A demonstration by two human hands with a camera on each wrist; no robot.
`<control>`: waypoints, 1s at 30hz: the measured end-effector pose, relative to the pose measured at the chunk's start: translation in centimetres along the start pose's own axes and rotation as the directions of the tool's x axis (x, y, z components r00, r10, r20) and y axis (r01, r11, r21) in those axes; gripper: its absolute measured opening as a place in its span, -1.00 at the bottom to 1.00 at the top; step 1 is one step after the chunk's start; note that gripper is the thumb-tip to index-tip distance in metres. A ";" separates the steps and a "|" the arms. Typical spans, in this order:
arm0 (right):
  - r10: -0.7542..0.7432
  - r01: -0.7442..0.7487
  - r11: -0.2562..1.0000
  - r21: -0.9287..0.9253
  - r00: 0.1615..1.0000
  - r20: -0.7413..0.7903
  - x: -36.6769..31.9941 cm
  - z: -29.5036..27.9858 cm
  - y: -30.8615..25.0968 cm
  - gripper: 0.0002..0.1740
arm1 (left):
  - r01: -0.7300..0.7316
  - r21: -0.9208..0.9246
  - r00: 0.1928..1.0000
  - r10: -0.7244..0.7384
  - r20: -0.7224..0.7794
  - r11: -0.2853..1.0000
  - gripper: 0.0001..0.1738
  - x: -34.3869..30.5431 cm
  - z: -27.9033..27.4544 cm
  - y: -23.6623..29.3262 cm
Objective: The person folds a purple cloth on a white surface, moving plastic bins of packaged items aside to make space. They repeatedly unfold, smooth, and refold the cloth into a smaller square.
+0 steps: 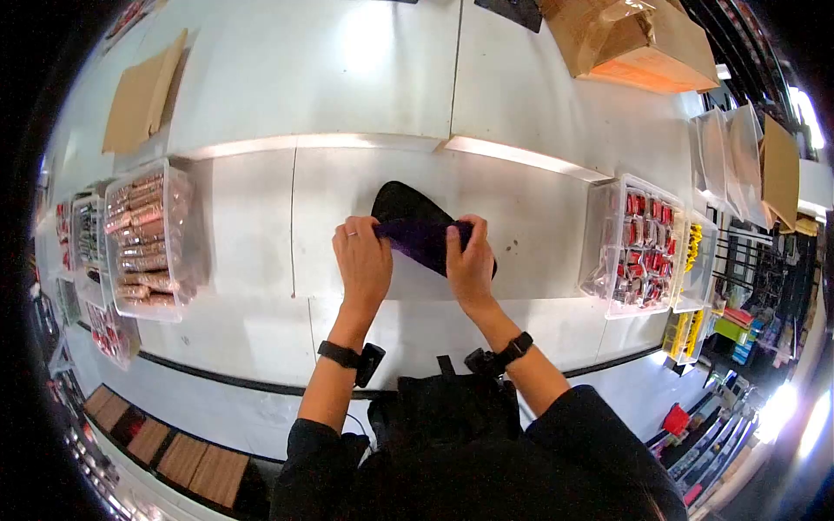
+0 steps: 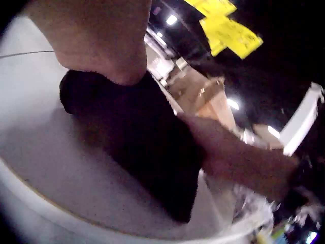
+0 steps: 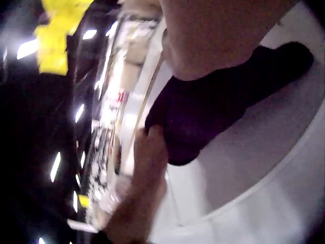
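A dark, long, flat piece with rounded ends (image 1: 419,227), black with a purple sheen, is held over the white table between both hands. Its near edge is drawn up between the fingers, while the rest slants from upper left to lower right. The left hand (image 1: 362,260), with a ring on one finger, pinches that edge on the left. At its right part, the right hand (image 1: 470,265) pinches it, thumb toward the middle. In the left wrist view the dark piece (image 2: 152,147) hangs close over the tabletop. The right wrist view shows the same dark piece (image 3: 203,112) bent between the hands.
A clear bin of brown packets (image 1: 143,239) stands on the left. On the right are a clear bin of red packets (image 1: 643,247) and smaller bins with yellow items (image 1: 692,247). A cardboard box (image 1: 634,48) sits at the back right, a cardboard sheet (image 1: 143,95) at the back left.
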State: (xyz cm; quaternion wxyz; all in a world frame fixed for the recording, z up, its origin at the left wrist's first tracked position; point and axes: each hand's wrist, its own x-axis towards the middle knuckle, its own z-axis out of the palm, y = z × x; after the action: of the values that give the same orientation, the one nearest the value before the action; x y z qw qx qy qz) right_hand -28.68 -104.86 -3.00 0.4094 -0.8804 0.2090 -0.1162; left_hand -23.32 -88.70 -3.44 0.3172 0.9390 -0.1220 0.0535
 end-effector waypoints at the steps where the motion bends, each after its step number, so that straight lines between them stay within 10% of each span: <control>1: -0.017 0.017 0.999 0.037 1.000 -0.017 0.3 -0.2 -0.5 -0.67 | -0.018 -0.117 0.996 0.008 -0.090 0.993 -0.73 0.1 -0.8 0.2; 6: -0.326 0.308 0.945 -0.112 0.923 -0.205 7.5 -0.5 -4.8 -0.66 | 0.014 -0.175 0.960 -0.062 -0.272 0.984 -0.80 7.0 -2.3 2.3; 10: -0.484 0.425 0.806 -0.412 0.874 -0.048 15.6 2.7 -7.0 -0.69 | -0.038 0.111 0.897 0.083 -0.434 0.993 -0.79 14.4 -0.7 1.2; 12: -0.512 0.463 0.754 -0.466 0.859 0.025 17.6 4.6 -7.0 -0.71 | -0.053 0.430 0.964 0.158 -0.212 0.901 -0.81 16.6 0.6 0.3; 17: -0.577 0.522 0.514 -0.681 0.798 0.176 22.5 7.5 -7.8 -0.82 | -0.133 0.484 0.965 0.225 -0.136 0.865 -0.84 21.1 2.0 -0.6; 23: -0.455 0.305 0.638 -0.707 0.890 -0.027 25.8 11.2 -10.0 -0.86 | -0.238 0.592 0.926 0.364 -0.100 0.770 -0.85 27.0 2.4 -1.8; 30: -0.462 0.488 0.635 -0.598 0.861 0.212 17.3 7.4 -8.5 -0.80 | -0.260 0.515 0.958 0.286 0.031 0.816 -0.87 18.0 0.9 -0.6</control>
State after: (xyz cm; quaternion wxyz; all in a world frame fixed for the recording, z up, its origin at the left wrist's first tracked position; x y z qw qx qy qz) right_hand -8.28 -102.98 -0.66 0.0475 -0.9909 -0.0114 -0.1251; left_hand -5.76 -92.25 -1.31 0.0468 0.9604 -0.2290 0.1516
